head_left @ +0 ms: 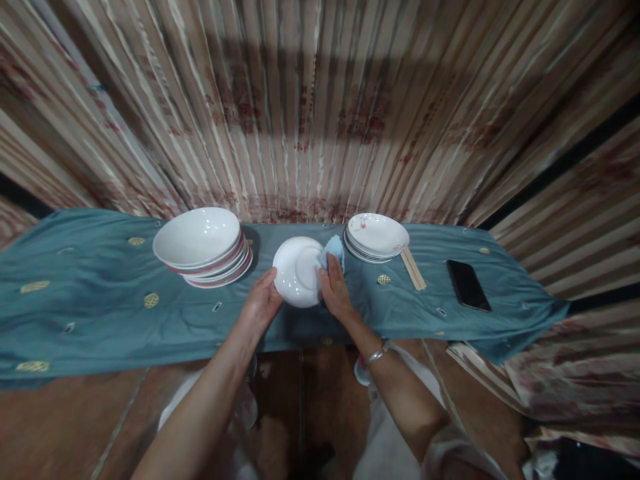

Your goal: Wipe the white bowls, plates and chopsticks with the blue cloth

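Note:
A white plate point(295, 270) is held above the table with its underside, a raised foot ring, facing me. My left hand point(263, 298) grips its left rim, fingers hidden behind it. On the plate's right side my right hand point(334, 287) presses a light blue cloth point(334, 248) against the rim. To the left stands a stack of white bowls point(200, 240), some with red bands, the top one tilted. Right of my hands is a pile of small plates point(379, 233) with a floral pattern.
Wooden chopsticks point(413, 269) lie beside the small plates, and a black phone point(468, 285) lies farther right. A teal patterned cloth point(115, 320) covers the narrow table. Striped curtains point(300, 120) hang right behind it.

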Demonstrator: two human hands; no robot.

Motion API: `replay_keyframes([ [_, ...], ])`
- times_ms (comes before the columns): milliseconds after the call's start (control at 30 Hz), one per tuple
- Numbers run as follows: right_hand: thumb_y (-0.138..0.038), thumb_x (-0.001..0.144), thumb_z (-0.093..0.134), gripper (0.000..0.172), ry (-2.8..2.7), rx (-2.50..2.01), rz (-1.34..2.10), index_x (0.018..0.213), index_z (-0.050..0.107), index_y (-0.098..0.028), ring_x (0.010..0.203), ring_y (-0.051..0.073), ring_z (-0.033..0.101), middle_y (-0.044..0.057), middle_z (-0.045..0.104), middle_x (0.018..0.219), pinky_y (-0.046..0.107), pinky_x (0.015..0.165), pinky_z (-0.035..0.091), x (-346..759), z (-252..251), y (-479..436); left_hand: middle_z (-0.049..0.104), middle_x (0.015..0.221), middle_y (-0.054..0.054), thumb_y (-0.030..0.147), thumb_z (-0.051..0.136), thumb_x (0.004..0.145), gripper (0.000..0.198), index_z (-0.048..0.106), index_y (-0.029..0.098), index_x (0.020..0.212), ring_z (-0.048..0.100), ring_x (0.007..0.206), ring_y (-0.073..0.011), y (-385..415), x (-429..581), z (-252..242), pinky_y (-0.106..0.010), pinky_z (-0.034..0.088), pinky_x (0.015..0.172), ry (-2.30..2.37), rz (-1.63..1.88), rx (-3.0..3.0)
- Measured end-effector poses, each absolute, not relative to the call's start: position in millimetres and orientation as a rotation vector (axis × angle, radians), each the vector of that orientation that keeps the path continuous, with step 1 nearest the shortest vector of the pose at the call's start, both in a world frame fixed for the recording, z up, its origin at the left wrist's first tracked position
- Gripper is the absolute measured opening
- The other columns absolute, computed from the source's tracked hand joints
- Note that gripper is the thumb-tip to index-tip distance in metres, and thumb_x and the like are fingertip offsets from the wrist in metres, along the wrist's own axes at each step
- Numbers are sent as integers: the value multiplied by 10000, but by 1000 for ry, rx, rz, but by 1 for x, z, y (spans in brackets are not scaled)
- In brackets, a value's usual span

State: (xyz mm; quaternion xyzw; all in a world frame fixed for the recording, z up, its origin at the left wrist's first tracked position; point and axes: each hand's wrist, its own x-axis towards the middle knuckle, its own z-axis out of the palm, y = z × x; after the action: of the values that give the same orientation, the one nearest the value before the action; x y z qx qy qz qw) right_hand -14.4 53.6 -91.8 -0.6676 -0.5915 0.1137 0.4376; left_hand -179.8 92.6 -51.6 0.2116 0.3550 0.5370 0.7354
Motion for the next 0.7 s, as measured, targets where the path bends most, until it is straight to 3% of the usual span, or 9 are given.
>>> replay_keyframes([
  [200,-369,977,295,546,-1565,-1701,231,1453,303,-102,1424,270,261,197,329,1503,537,1126,285,-20,-99,40,742,768,-85,170,532,872,225,657,80,1036,698,772,-197,97,-181,-54,-319,550,823,867,1115,322],
  [367,-403,978,298,584,-1699,-1664,160,1451,306,-61,1440,255,223,208,322,1508,506,1148,254,-24,-101,24,734,728,-65,132,433,919,295,610,76,1149,683,647,-161,98,-179,-50,-282,565,747,860,1107,215],
  [533,-402,986,291,589,-1782,-1630,108,1425,340,-12,1436,263,233,241,340,1490,509,1149,251,-28,-96,12,716,698,-47,101,433,915,273,613,91,1121,660,584,-143,96,-179,-49,-250,560,645,847,1137,221],
  [700,-358,985,315,556,-1925,-1584,96,1445,326,-46,1432,268,237,200,335,1505,510,1138,267,-41,-84,5,718,731,-62,91,503,871,272,627,90,1113,654,604,-162,93,-179,-49,-281,556,663,808,1174,287],
])
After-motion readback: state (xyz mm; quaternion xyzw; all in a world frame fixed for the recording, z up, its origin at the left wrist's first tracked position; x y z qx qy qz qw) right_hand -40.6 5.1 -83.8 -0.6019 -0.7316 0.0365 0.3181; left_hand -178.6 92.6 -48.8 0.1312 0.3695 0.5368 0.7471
